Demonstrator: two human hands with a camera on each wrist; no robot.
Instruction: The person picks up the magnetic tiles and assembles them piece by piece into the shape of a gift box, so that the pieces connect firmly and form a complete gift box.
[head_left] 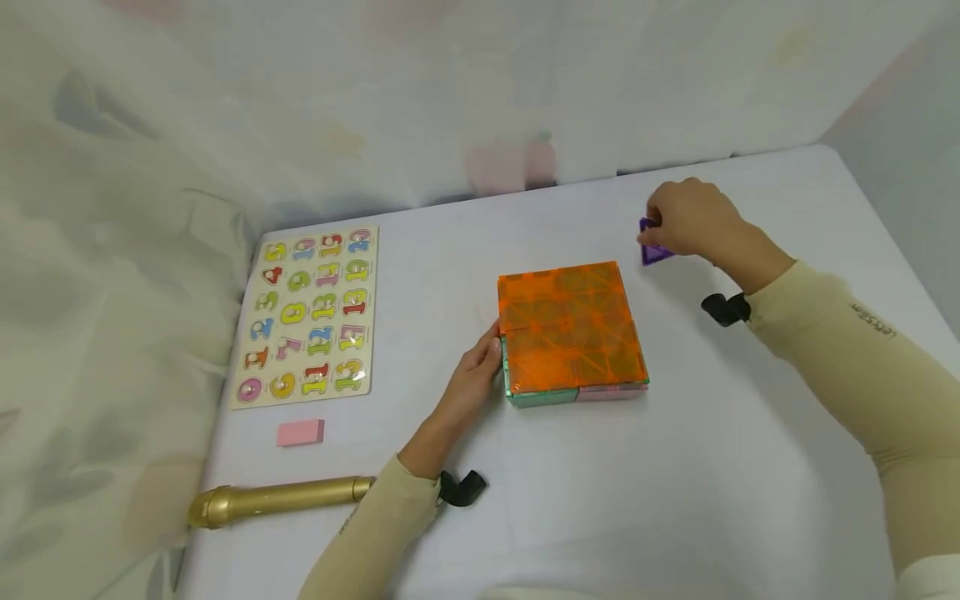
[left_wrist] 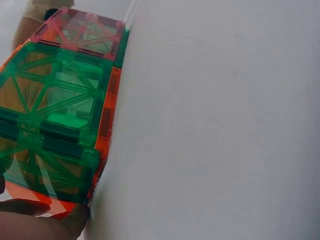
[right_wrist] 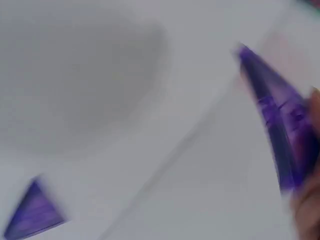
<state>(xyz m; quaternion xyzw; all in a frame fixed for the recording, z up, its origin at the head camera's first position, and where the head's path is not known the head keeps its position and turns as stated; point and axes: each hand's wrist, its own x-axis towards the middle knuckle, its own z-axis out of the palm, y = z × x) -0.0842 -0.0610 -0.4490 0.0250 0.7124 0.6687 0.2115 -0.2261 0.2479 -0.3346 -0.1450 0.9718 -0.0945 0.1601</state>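
My right hand [head_left: 693, 218] pinches a purple triangular magnetic tile [head_left: 654, 253] above the right back part of the table. In the right wrist view the held tile [right_wrist: 280, 117] is tilted and blurred, with fingertips at its right edge. A second purple triangular tile [right_wrist: 34, 214] lies on the table there; the hand hides it in the head view. My left hand [head_left: 467, 379] rests against the left side of a low box of magnetic tiles [head_left: 572, 329], orange on top with green and pink sides. Its fingertips touch a lower corner of the box beside green tiles [left_wrist: 60, 100].
A number puzzle board [head_left: 306, 321] with knobbed pieces lies at the left. Nearer are a pink block [head_left: 300, 432] and a gold microphone [head_left: 277, 500], partly behind the left sleeve. Draped cloth [head_left: 420, 100] rises along the table's back and left edges.
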